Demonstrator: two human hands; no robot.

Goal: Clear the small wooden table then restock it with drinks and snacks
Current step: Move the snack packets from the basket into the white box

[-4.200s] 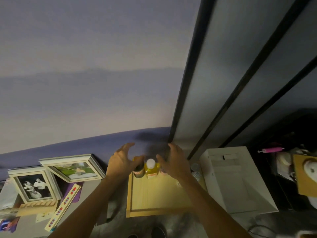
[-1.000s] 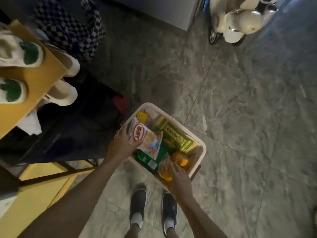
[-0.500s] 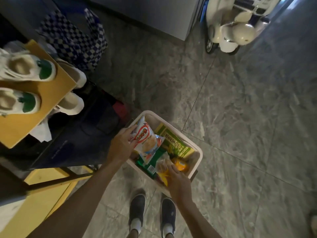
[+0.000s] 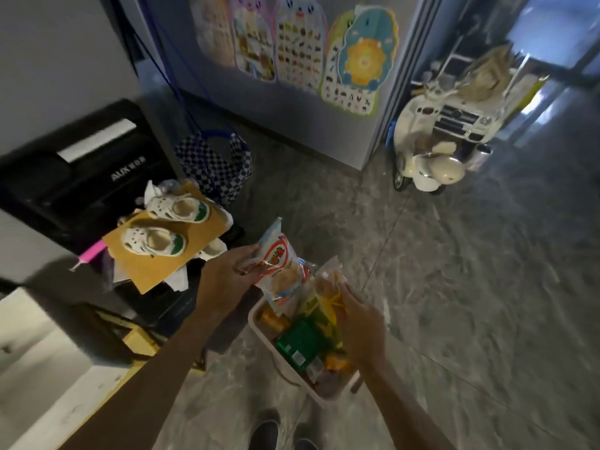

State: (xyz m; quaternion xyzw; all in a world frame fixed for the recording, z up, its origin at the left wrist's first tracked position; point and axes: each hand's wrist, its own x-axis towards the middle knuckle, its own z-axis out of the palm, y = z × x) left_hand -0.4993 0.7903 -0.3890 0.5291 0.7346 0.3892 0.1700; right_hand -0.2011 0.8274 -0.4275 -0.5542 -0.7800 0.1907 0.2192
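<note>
A pale plastic basket (image 4: 259,332) of snacks stands on the grey floor at my feet. My left hand (image 4: 224,280) grips a white snack bag with a red logo (image 4: 281,271) by its edge, lifted above the basket's far end. My right hand (image 4: 358,319) pinches a clear bag of yellow-orange snacks (image 4: 328,284), also raised over the basket. Inside the basket lie a green packet (image 4: 302,344) and other yellow and orange packs. A corner of the yellow wooden table (image 4: 139,342) shows at the lower left.
White and green shoes (image 4: 162,228) rest on a brown cardboard sheet over a black unit at left. A checkered bag (image 4: 214,167) hangs beyond them. A cream toy scooter (image 4: 431,164) is parked at the back right. A white box (image 4: 29,368) sits lower left.
I turned from the table to the basket on the floor. Both hands took a snack bag and have lifted them up out of the basket. The view has tilted upward.
</note>
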